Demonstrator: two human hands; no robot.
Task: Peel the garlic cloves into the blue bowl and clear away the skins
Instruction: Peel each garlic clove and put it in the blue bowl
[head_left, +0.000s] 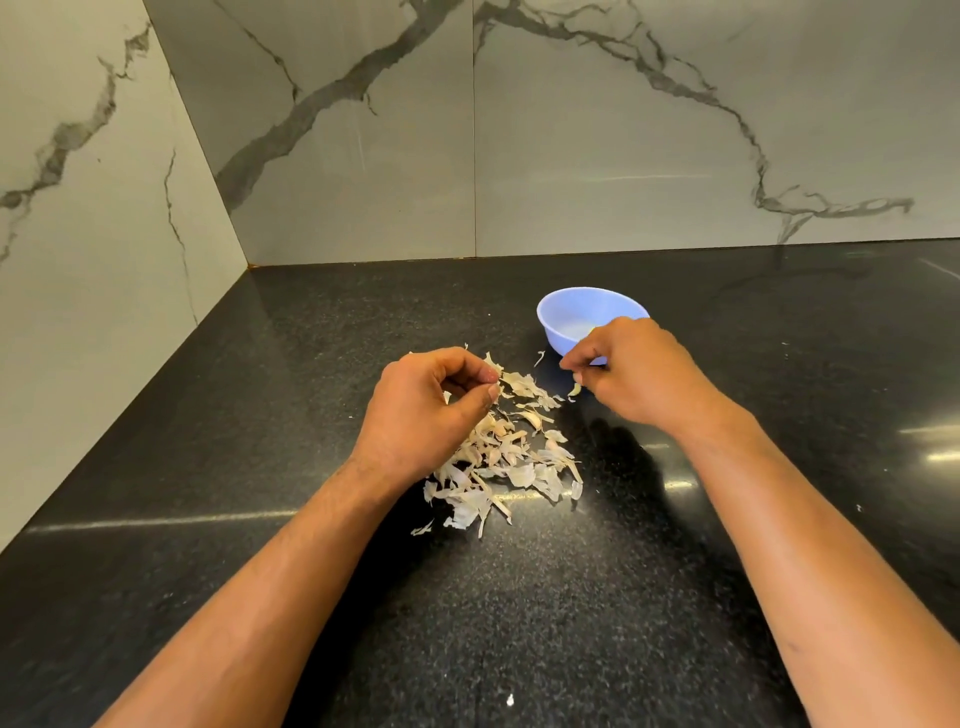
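Note:
The blue bowl (563, 317) stands on the black counter (519, 597), behind my right hand; its contents are mostly hidden. A pile of pale garlic skins (511, 462), with a few cloves among them, lies between my hands. My left hand (426, 415) hovers over the pile's left side with curled fingers, thumb and forefinger pinching a bit of skin at the pile's top. My right hand (639, 374) is in front of the bowl's near rim, fingers curled, pinching a small pale piece of garlic (574, 388); whether it is a clove or skin I cannot tell.
Marble walls meet in a corner at the back left. A lone skin scrap (539, 357) lies left of the bowl, and a small white fleck (510, 700) sits near the counter's front.

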